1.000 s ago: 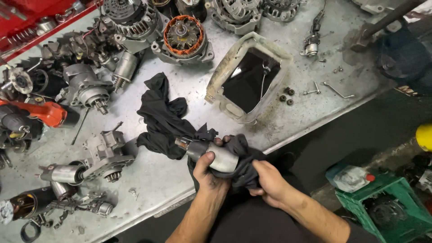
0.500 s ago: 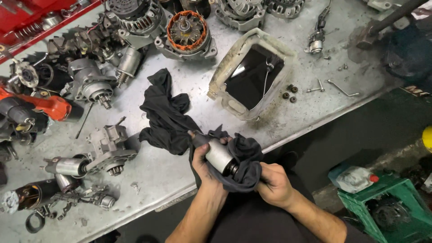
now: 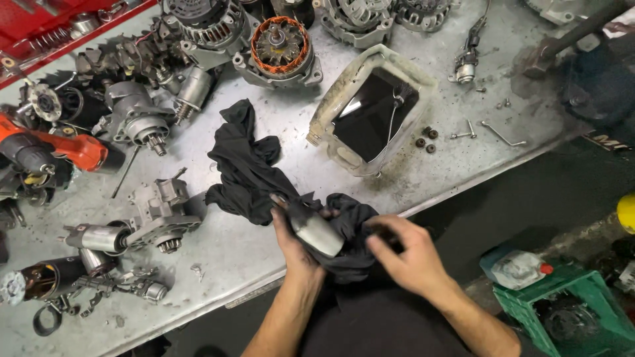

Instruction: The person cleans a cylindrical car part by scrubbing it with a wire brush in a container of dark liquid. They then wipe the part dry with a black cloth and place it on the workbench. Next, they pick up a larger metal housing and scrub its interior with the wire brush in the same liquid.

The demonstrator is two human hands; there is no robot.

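My left hand (image 3: 296, 246) wraps the motor (image 3: 312, 230) at the bench (image 3: 423, 175) edge; my right hand (image 3: 403, 254) pinches the rag (image 3: 248, 168) beneath it. It looks heavy, rigid and greasy, so I'd grip mid-body.

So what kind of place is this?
Probably a car-parts repair workshop. The metal bench is covered with alternators and starter motors, and a cut-open jug holds dark oil.

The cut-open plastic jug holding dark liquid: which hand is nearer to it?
Right. The right hand sits just below the jug, gripping the black rag; the left hand, holding the metal cylinder, is lower-left, slightly farther.
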